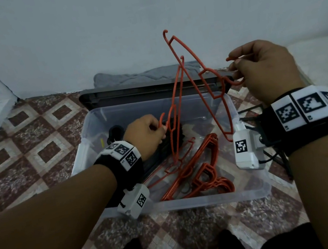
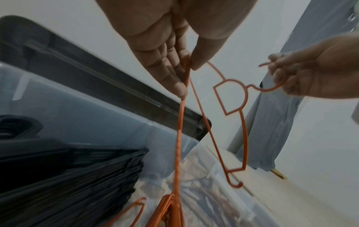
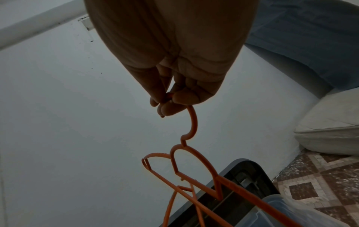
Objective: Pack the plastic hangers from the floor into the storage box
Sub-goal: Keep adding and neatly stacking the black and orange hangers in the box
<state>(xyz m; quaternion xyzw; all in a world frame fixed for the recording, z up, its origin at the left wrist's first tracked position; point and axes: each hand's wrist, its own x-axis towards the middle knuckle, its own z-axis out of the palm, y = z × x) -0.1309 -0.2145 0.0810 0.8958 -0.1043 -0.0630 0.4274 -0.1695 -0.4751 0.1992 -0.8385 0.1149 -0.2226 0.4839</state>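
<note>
A clear storage box (image 1: pixel 194 203) sits on the tiled floor. Inside lie a pile of orange hangers (image 1: pixel 202 174) and a stack of black hangers (image 1: pixel 158 149). My left hand (image 1: pixel 159 133) pinches one orange hanger (image 1: pixel 177 104) near its hook; it stands upright with its lower end in the box. My right hand (image 1: pixel 235 70) grips the hook of a second orange hanger (image 1: pixel 195 59), held tilted above the box's right side. The left wrist view shows my left hand (image 2: pixel 184 73) on the thin hanger (image 2: pixel 179 126). In the right wrist view, my right hand (image 3: pixel 167 102) pinches the hook (image 3: pixel 193 122).
A dark grey lid (image 1: pixel 131 94) leans behind the box, with a grey cloth (image 1: pixel 128 78) against the wall. Black hangers (image 1: pixel 250 112) lie on the floor right of the box. A pale mattress (image 3: pixel 330 119) lies at the right. My knees are at the bottom edge.
</note>
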